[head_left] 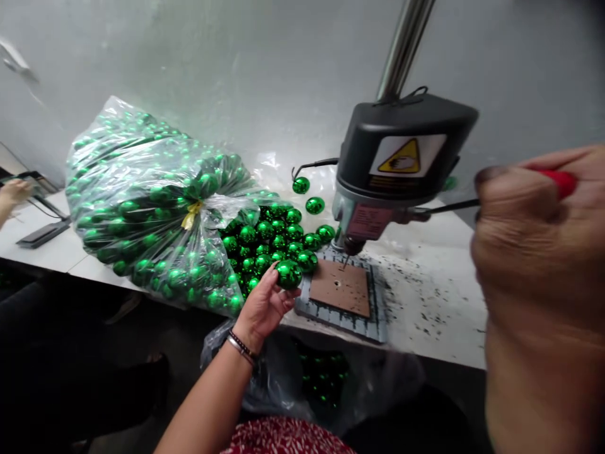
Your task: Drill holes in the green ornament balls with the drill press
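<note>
Left hand (265,306) has a shiny green ball (288,275) pinched between thumb and fingers, just under dead centre toward 6 o'clock on my feed. Right hand (534,233) is out at 3 o'clock, clenched round the red handle (561,183) on the drill press (406,151) lever.

Going by looks, I'd call the ball light, a stiff thin shell, pretty slick with that mirror finish, and probably easy to dent or crack. I'd take it round its widest part, thumb opposite fingers, no squeezing.

As for the surface: pale table (439,331), dark flecks (428,309) scattered at 4 o'clock. A brown board (326,287) sits on a grey base (378,325) at 5 o'clock, below the drill. Loose balls (265,230) crowd in just left of centre, and a big clear bag (137,214) full of them slumps at 9. Grey wall (265,63) up at 12, and another person's hand (16,191) at the far 9 o'clock edge, too blurry for me to read.
</note>
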The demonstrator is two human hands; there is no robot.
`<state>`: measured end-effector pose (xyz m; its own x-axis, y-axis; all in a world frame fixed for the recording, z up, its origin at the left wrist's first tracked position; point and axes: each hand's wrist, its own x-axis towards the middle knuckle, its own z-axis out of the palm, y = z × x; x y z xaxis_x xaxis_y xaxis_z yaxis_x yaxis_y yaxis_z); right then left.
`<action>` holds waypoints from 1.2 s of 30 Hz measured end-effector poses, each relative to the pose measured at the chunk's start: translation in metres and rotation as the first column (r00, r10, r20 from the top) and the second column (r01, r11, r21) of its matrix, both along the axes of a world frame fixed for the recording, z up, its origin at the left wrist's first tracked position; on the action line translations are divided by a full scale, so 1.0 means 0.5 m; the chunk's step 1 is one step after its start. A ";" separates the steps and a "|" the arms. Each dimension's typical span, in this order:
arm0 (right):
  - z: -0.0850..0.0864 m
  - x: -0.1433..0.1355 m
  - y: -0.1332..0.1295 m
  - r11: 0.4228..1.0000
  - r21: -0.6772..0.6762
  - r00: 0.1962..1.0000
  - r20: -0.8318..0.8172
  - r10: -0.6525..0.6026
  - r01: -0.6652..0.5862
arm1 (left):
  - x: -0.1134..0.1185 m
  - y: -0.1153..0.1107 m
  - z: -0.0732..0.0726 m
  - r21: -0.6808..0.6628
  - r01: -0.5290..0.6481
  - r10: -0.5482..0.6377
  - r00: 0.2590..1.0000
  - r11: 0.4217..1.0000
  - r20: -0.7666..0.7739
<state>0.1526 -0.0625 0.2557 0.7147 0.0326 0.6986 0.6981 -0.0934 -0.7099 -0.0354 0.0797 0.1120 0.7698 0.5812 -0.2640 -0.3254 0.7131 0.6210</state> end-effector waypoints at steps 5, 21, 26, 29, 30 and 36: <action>0.015 -0.013 0.010 0.983 -0.139 0.993 0.010 -0.116 0.116 | 0.022 -0.010 0.001 -0.020 0.025 -0.025 1.000 0.999 -0.016; 0.025 -0.014 0.004 0.995 -0.100 1.000 -0.011 0.025 -0.026 | 0.108 -0.022 -0.002 0.659 0.177 0.150 0.901 0.731 -0.408; 0.028 -0.015 0.002 0.994 -0.105 0.999 -0.012 0.041 -0.042 | 0.130 -0.022 -0.007 0.809 0.340 0.218 0.847 0.480 -0.485; 0.030 -0.015 0.001 0.994 -0.099 0.999 -0.015 0.052 -0.053 | 0.139 -0.027 -0.001 0.828 0.410 0.252 0.816 0.384 -0.521; 0.031 -0.015 0.001 0.994 -0.095 0.998 -0.013 0.058 -0.059 | 0.142 -0.028 0.000 0.828 0.424 0.261 0.807 0.367 -0.529; 0.032 -0.014 -0.001 0.992 -0.102 0.997 -0.023 0.074 -0.076 | 0.160 -0.031 0.004 0.821 0.488 0.318 0.760 0.298 -0.567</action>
